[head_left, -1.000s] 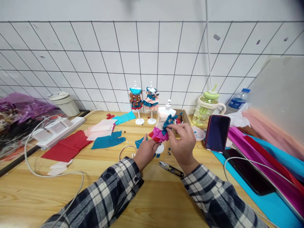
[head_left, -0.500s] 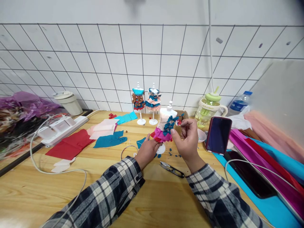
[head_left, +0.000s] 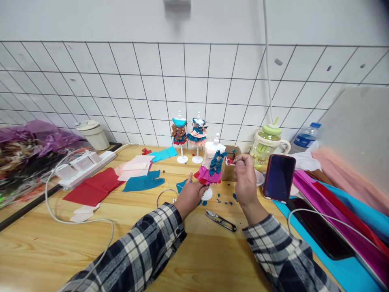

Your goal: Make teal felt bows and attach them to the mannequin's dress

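A small white doll dress form stands upright in front of me, dressed in a pink skirt with red edging and teal ruffles down one side. My left hand is closed low on the form, around its stand below the skirt. To the right of the form, my right hand is raised with its fingers pinched; whatever they hold is too small or hidden. Thread snips lie on the table between my wrists. Teal scraps are scattered by the round base.
Two dressed forms stand by the tiled wall. A cardboard box sits behind my right hand. On the right are a propped phone, a green-lidded jug and fabric lengths; on the left, red cloth and a power strip.
My right hand has moved right, away from the teal ruffles, and its fingers are pinched near the box. My left hand stays at the form. The view has tilted up slightly.
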The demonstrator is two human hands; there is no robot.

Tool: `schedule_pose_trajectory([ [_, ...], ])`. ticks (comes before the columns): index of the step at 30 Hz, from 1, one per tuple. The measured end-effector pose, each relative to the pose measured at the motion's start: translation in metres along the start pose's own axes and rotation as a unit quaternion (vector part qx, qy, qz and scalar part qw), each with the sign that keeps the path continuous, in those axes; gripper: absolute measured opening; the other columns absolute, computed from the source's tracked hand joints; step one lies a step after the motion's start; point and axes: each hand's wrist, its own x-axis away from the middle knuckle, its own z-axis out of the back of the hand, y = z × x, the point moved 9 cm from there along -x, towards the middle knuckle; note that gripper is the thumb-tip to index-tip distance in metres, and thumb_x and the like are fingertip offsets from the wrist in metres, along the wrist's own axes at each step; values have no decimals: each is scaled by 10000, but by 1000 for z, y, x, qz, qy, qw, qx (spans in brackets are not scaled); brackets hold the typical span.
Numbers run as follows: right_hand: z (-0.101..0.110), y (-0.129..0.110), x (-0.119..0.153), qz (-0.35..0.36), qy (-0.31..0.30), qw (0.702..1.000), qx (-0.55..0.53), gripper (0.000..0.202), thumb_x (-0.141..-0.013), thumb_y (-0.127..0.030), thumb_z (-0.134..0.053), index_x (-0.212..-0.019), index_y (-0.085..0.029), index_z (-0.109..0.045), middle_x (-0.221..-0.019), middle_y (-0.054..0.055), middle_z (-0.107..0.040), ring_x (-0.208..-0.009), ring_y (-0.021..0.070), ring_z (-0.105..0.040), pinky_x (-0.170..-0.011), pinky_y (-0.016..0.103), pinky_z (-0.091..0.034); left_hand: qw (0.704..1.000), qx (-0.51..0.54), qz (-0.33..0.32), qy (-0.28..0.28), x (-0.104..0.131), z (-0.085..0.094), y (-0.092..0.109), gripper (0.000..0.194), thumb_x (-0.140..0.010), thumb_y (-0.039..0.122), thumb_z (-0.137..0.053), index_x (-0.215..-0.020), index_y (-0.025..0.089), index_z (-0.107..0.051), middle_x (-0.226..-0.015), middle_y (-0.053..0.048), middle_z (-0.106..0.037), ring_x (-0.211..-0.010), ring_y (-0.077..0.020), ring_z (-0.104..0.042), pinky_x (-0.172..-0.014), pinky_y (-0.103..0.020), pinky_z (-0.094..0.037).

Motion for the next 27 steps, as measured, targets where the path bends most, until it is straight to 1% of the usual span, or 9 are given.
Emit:
schedule_pose_trajectory([
  [4, 29, 19, 22, 18, 85, 992, 88, 261, -924, -426, -357, -876, -205, -488, -768, 12, -491, -702, 163, -468, -634, 287, -350, 1000, -12, 3, 3, -1, 0, -2, 298, -933, 315, -403, -891, 213, -680, -888, -35, -737, -838, -191, -650, -1163, -469, -122],
  [6, 41, 30, 39, 27, 106, 981, 159, 268, -924, -411, -350, -841, -198, -489, -778, 18, -514, -734, 173, -482, -672, 297, -355, 1000, -17, 6, 8, 0, 1, -3, 310, -934, 329, -398, -864, 207, -674, -844, -32, -735, -799, -184, -653, -1160, -465, -135],
  [7, 44, 36, 45, 25, 96, 975, 199, 272, -925, -405, -346, -834, -196, -495, -775, 19, -524, -738, 175, -488, -681, 297, -355, 1000, -17, 7, 14, 1, 2, -4, 312, -933, 341, -398, -866, 206, -671, -839, -29, -734, -793, -181, -655, -1158, -463, -143],
  [9, 42, 49, 55, 5, 43, 965, 258, 272, -929, -392, -345, -830, -197, -507, -763, 15, -544, -732, 174, -503, -678, 291, -353, 999, -23, 6, 32, 3, 7, -3, 318, -933, 370, -395, -897, 207, -665, -848, -26, -733, -799, -179, -657, -1152, -468, -147],
  [13, 35, 67, 64, -39, -47, 944, 323, 271, -930, -395, -355, -867, -203, -535, -829, 28, -607, -766, 181, -544, -663, 282, -352, 994, -78, 11, 74, 11, 25, 3, 370, -951, 356, -332, -891, 202, -663, -799, -27, -725, -751, -177, -657, -1138, -500, -112],
  [17, 31, 72, 65, -42, -87, 930, 356, 271, -924, -385, -364, -868, -205, -559, -848, 33, -627, -767, 178, -558, -650, 275, -355, 990, -104, 9, 92, 26, 41, 1, 371, -958, 316, -309, -945, 220, -666, -857, -27, -732, -789, -176, -658, -1122, -493, -112],
  [20, 32, 76, 65, -42, -102, 919, 378, 288, -913, -399, -382, -842, -201, -579, -800, 28, -620, -729, 171, -553, -621, 269, -350, 988, -119, 24, 93, 40, 52, -12, 351, -946, 309, -339, -932, 225, -680, -827, -36, -727, -805, -189, -644, -1078, -490, -175],
  [23, 27, 76, 67, -26, -146, 910, 387, 298, -906, -407, -401, -839, -200, -604, -811, 30, -624, -740, 170, -557, -630, 271, -359, 987, -119, 57, 95, 57, 68, -32, 317, -922, 326, -389, -895, 232, -691, -809, -44, -717, -813, -212, -614, -992, -500, -241],
  [27, -1, 56, 79, 48, -244, 883, 399, 295, -907, -405, -420, -889, -215, -645, -873, 42, -634, -833, 191, -556, -712, 297, -381, 994, -93, 43, 36, 82, 80, -49, 259, -844, 437, -516, -886, 246, -686, -900, -38, -710, -910, -239, -571, -890, -439, -304],
])
